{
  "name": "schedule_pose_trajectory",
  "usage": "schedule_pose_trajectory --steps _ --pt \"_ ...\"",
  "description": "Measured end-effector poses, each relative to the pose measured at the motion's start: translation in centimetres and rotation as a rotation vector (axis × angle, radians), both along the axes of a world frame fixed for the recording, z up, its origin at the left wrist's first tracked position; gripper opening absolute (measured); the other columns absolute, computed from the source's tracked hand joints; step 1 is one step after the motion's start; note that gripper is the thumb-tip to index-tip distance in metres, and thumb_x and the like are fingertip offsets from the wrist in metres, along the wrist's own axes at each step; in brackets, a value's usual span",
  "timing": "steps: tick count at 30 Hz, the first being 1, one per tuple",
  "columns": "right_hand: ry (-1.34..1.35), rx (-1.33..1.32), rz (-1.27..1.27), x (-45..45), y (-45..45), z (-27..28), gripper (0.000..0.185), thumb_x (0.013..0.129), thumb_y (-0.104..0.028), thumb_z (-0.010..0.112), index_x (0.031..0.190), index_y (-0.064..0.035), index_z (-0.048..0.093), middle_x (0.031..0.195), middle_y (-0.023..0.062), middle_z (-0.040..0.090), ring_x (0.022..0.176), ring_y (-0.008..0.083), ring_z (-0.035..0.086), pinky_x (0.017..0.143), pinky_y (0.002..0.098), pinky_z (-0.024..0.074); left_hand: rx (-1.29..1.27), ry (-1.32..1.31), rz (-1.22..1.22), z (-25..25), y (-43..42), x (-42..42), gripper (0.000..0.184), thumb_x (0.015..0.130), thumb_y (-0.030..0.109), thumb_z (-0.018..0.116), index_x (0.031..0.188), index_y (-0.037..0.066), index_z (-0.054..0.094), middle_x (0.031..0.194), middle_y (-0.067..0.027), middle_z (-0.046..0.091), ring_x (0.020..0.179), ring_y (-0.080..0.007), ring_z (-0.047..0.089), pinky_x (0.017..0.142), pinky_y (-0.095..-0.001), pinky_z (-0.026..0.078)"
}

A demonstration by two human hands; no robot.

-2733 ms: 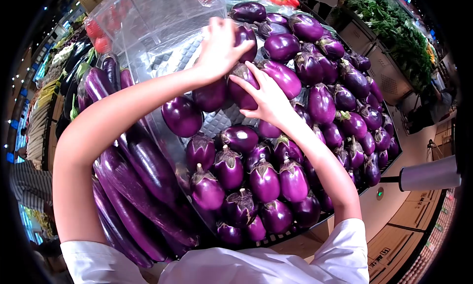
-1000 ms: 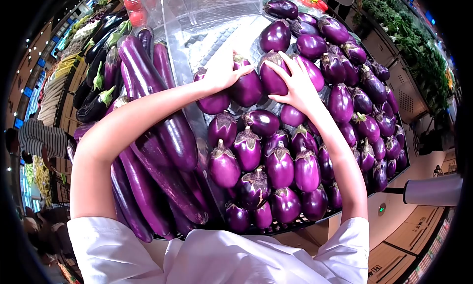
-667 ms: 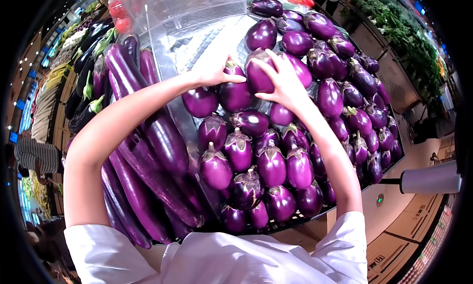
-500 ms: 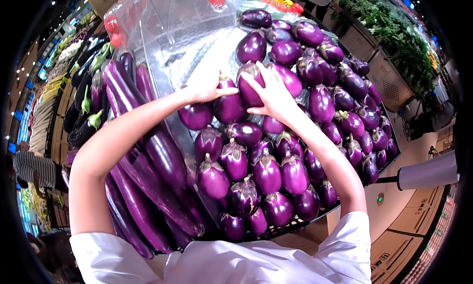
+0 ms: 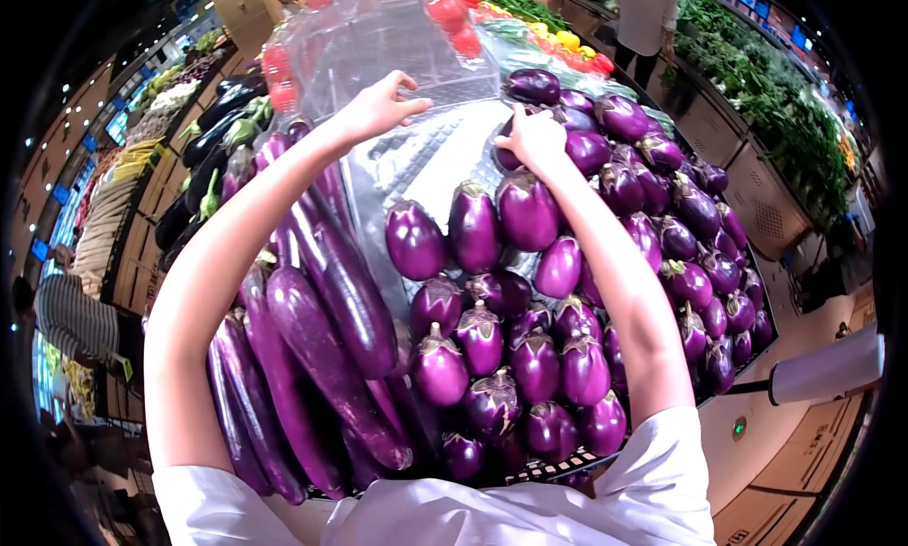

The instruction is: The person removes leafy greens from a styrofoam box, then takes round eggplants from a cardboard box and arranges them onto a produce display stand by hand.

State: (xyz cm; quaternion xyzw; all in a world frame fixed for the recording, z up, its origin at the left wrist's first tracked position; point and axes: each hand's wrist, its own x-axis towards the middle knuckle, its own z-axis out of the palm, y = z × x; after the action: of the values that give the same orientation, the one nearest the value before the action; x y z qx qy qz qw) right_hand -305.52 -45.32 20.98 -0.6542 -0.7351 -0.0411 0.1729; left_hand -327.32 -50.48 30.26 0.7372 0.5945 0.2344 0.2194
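Note:
My left hand (image 5: pixel 383 106) is raised over the clear plastic divider (image 5: pixel 378 54), fingers curled loosely apart with nothing between them. My right hand (image 5: pixel 534 134) reaches over a dark round eggplant (image 5: pixel 508 156) at the upper edge of the pile and touches it; its grip is partly hidden behind the hand. Below the hands stand three round eggplants side by side: one at left (image 5: pixel 414 240), one in the middle (image 5: pixel 474 227) and one at right (image 5: pixel 528 210). A silvery quilted liner (image 5: pixel 426 163) shows between the hands and these three.
Long eggplants (image 5: pixel 331 357) lie at left beyond a clear partition. More round eggplants (image 5: pixel 695 210) fill the right side. Wrapped tomatoes (image 5: pixel 446 11) and peppers (image 5: pixel 567 41) lie at the back. A person (image 5: pixel 646 16) stands behind, another in stripes (image 5: pixel 76 319) at left. A grey cylinder (image 5: pixel 828 366) juts in at right.
Both hands have left the eggplants in the row and moved up and away. My right hand has gone to the dark eggplant behind. The view has shifted, showing more of the back.

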Motion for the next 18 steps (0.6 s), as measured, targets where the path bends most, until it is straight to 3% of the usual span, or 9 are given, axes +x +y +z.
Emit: schedule_pose_trajectory --steps 3,6,7,8,12,14,17,18 --pt "0.113 -0.088 0.056 0.0 0.5 0.6 0.068 0.065 -0.044 0.072 0.117 -0.0089 0.044 0.109 0.031 0.046 0.095 0.0395 0.055 0.076 0.043 0.0486 -0.019 -0.048 0.058 0.7 -2.9 -3.1 0.042 0.085 0.033 0.058 0.112 0.003 0.047 0.094 -0.0066 0.056 0.081 -0.0114 0.058 0.069 -0.0235 0.044" --pt "0.204 0.177 0.164 -1.5 -1.8 1.1 0.069 0.062 -0.031 0.075 0.121 -0.0163 0.043 0.106 0.0255 0.044 0.09 0.0398 0.055 0.071 0.0441 0.0497 0.0 -0.196 0.116 0.6 -5.8 -4.9 0.035 0.083 0.029 0.06 0.104 0.002 0.053 0.088 -0.006 0.058 0.078 -0.0109 0.059 0.066 -0.0228 0.045" --pt "0.242 0.22 0.228 -2.7 -2.9 1.8 0.072 0.062 -0.032 0.076 0.125 -0.0251 0.04 0.103 0.0228 0.042 0.088 0.0388 0.056 0.073 0.043 0.0495 0.011 -0.233 0.127 0.7 -6.8 -4.9 0.033 0.083 0.028 0.059 0.103 0.002 0.053 0.088 -0.0061 0.058 0.079 -0.011 0.06 0.066 -0.0226 0.045" --pt "0.293 0.229 0.385 -3.9 -2.9 2.2 0.072 0.064 -0.033 0.074 0.126 -0.0258 0.039 0.102 0.0216 0.042 0.088 0.0399 0.056 0.075 0.0435 0.0491 0.019 -0.272 0.139 0.8 -7.6 -4.8 0.031 0.084 0.026 0.058 0.103 0.002 0.053 0.088 -0.0061 0.058 0.08 -0.0111 0.06 0.066 -0.0225 0.045" --pt "0.334 0.079 0.643 -10.6 -6.1 2.6 0.074 0.063 -0.039 0.074 0.126 -0.0226 0.038 0.107 0.0247 0.046 0.09 0.0425 0.056 0.078 0.0461 0.0476 0.088 -0.331 0.223 1.2 -8.9 -4.0 0.031 0.085 0.022 0.056 0.107 0.001 0.051 0.093 -0.0083 0.058 0.086 -0.0133 0.06 0.071 -0.0243 0.046" --pt "0.3 0.014 0.574 -13.0 -6.3 0.7 0.076 0.064 -0.043 0.073 0.125 -0.0145 0.038 0.111 0.0271 0.047 0.098 0.042 0.054 0.085 0.0448 0.0444 0.133 -0.397 0.247 2.8 -11.0 -2.3 0.035 0.088 0.021 0.052 0.114 -0.002 0.047 0.103 -0.0119 0.056 0.092 -0.0165 0.058 0.083 -0.0291 0.047" --pt "0.576 -0.169 0.612 -13.0 -3.4 -2.0 0.084 0.069 -0.056 0.064 0.123 0.0008 0.035 0.12 0.0273 0.046 0.112 0.0353 0.047 0.094 0.0377 0.0389 0.225 -0.408 0.208 4.3 -13.0 -1.8 0.044 0.089 0.023 0.047 0.12 -0.008 0.04 0.111 -0.0173 0.052 0.101 -0.021 0.056 0.09 -0.0331 0.044" --pt "0.588 -0.118 0.632 -12.6 -3.5 -2.1 0.08 0.073 -0.056 0.062 0.124 -0.0005 0.037 0.114 0.0245 0.052 0.104 0.0335 0.054 0.089 0.0368 0.0424 0.273 -0.439 0.136 4.4 -13.2 -2.0 0.045 0.09 0.024 0.047 0.121 -0.007 0.039 0.112 -0.0176 0.052 0.103 -0.0215 0.055 0.091 -0.0328 0.044"
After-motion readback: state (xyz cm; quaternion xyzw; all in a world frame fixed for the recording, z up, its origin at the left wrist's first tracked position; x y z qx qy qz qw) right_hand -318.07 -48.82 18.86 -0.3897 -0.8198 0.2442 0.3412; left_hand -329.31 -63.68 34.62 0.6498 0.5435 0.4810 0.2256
